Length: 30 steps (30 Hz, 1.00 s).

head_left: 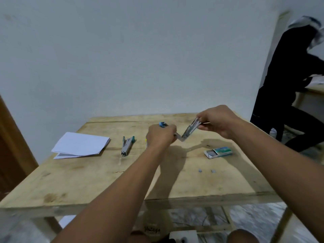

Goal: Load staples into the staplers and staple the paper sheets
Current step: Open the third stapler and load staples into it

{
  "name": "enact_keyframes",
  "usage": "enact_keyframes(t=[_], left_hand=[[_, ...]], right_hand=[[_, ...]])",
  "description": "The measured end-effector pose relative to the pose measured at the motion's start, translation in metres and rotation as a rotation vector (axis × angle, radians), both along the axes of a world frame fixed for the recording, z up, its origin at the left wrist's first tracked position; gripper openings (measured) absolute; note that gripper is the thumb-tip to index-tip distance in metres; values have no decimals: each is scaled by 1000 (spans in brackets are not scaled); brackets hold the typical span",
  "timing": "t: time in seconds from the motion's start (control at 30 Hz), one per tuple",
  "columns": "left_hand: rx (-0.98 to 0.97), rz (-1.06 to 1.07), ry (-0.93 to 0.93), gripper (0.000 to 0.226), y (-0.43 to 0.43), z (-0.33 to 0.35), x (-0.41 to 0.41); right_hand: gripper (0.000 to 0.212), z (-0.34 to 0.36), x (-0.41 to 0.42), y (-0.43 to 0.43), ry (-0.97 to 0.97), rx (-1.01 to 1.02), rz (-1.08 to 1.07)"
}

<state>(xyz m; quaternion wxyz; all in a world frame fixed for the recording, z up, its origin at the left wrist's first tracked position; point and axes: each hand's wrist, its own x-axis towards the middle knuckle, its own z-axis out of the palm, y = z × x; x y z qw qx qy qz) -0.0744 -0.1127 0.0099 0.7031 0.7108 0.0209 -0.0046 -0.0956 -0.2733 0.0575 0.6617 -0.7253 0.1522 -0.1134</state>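
Mid-frame, the left hand gripped the stapler base; right hand fingers pinched its raised arm, slanting toward upper right.

We see a plain, sparsely furnished room, more like a makeshift workroom than a proper office. A bare pale wall fills the background, with no shelves or pictures. In front of us stands a rough table of unfinished plywood on a simple wooden frame. On it lie office supplies: a paper stack, a stapler and a staple box. At the left edge we see part of a brown wooden door. On the right, a person in dark clothes leans over a second wooden table. The floor looks mottled grey.
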Motion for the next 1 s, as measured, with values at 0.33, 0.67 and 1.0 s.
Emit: enact_keyframes(t=[0.33, 0.67, 1.0], left_hand=[[-368, -778, 444, 46, 65, 12, -46], [-322, -575, 426, 26, 34, 7, -62], [-382, -544, 428, 33, 35, 4, -62]], right_hand=[[23, 0, -23, 8, -5, 255, 95], [17, -6, -27, 39, -176, -591, 14], [4, -4, -33, 50, -241, -853, 83]])
